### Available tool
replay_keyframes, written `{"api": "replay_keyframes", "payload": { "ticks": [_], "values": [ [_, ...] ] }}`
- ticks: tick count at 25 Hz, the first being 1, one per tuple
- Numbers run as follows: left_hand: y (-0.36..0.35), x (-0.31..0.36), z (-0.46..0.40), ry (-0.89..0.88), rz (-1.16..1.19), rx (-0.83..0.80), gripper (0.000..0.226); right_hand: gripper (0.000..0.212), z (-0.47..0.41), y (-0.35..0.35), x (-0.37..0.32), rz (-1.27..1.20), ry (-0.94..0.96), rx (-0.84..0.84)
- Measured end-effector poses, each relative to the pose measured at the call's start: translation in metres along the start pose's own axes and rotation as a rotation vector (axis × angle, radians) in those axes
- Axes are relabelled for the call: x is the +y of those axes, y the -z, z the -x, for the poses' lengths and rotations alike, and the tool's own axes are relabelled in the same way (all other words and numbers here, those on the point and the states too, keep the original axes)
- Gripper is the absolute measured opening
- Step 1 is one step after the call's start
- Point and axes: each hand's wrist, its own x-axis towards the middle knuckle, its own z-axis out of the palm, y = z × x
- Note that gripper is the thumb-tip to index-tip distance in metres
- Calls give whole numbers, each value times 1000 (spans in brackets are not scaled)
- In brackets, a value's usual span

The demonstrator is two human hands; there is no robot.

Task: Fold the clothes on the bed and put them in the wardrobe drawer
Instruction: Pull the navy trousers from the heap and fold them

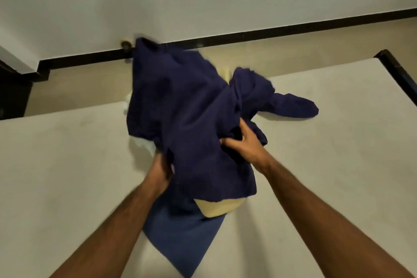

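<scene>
A dark navy garment (189,108) is bunched and lifted over the middle of the bed (67,165), one sleeve trailing to the right on the sheet. My left hand (161,168) grips its lower left edge from underneath, partly hidden by the cloth. My right hand (244,144) grips a fold of it at the right. Under it lie a lighter blue cloth (182,232), a pale yellow piece (218,207) and a bit of white fabric (144,144). The wardrobe drawer is out of view.
The bed's dark frame corner (392,67) shows at the upper right. Beyond the bed are a beige floor (85,83), a black skirting line (248,35) along a white wall, and a small round metal object (126,44) at the wall's foot.
</scene>
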Motion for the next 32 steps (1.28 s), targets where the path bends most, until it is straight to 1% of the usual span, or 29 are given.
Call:
{"api": "replay_keyframes", "payload": {
  "ticks": [1, 2, 3, 4, 5, 6, 7, 8, 9, 10, 11, 12, 13, 14, 15, 17, 18, 19, 20, 21, 22, 24, 26, 29, 32],
  "values": [
    [4, -13, 6, 2, -63, 25, 37, 68, 7, -9, 30, 61, -62, -17],
    [14, -28, 15, -31, -219, 69, 37, 68, 12, -18, 55, 161, -97, -8],
    [29, -43, 22, -124, -382, 136, 34, 72, 12, -27, 75, 243, -107, 6],
    [50, -52, 26, -285, -530, 262, 29, 78, 10, -34, 85, 300, -115, 28],
    [65, -51, 34, -490, -608, 425, 27, 81, 6, -39, 88, 317, -130, 54],
    [71, -39, 48, -728, -611, 538, 30, 83, 2, -41, 89, 304, -141, 68],
    [70, -23, 56, -965, -611, 582, 34, 85, 0, -39, 89, 282, -134, 68],
    [54, -3, 61, -1164, -673, 546, 34, 86, 0, -36, 88, 269, -110, 65],
    [36, 19, 60, -1308, -811, 421, 32, 87, 2, -32, 90, 268, -79, 63],
    [12, 39, 56, -1358, -1022, 262, 34, 88, 6, -27, 94, 287, -53, 67],
    [-11, 52, 44, -1285, -1288, 121, 43, 87, 13, -22, 100, 333, -38, 81],
    [-27, 56, 30, -1143, -1525, 6, 53, 87, 21, -16, 106, 410, -46, 102],
    [-37, 53, 14, -985, -1700, -75, 64, 90, 30, -10, 114, 479, -64, 121],
    [-41, 42, -4, -829, -1820, -114, 72, 95, 36, -3, 122, 519, -94, 115],
    [-37, 30, -22, -676, -1891, -98, 76, 98, 39, 3, 130, 526, -109, 64],
    [-38, 21, -53, -420, -1972, -41, 77, 97, 35, 16, 143, 438, -121, -92],
    [-42, 18, -61, -327, -1991, -18, 77, 97, 31, 16, 148, 437, -116, -152],
    [-52, 16, -72, -282, -1975, -7, 76, 98, 23, 16, 151, 477, -110, -171],
    [-59, 11, -83, -290, -1945, 21, 75, 98, 15, 12, 153, 546, -112, -175],
    [-63, 4, -96, -344, -1907, 64, 73, 97, 5, 7, 150, 623, -122, -176],
    [-64, -5, -109, -435, -1879, 103, 70, 95, -5, 3, 147, 688, -151, -183],
    [-59, -19, -128, -583, -1858, 121, 67, 91, -20, -2, 145, 771, -208, -230],
    [-48, -31, -141, -686, -1858, 135, 67, 88, -27, -2, 144, 827, -211, -280],
    [-47, -39, -159, -736, -1865, 185, 70, 82, -42, -1, 144, 921, -186, -308],
    [-45, -44, -175, -791, -1839, 200, 79, 71, -50, -1, 138, 987, -159, -286]
  ]
}}
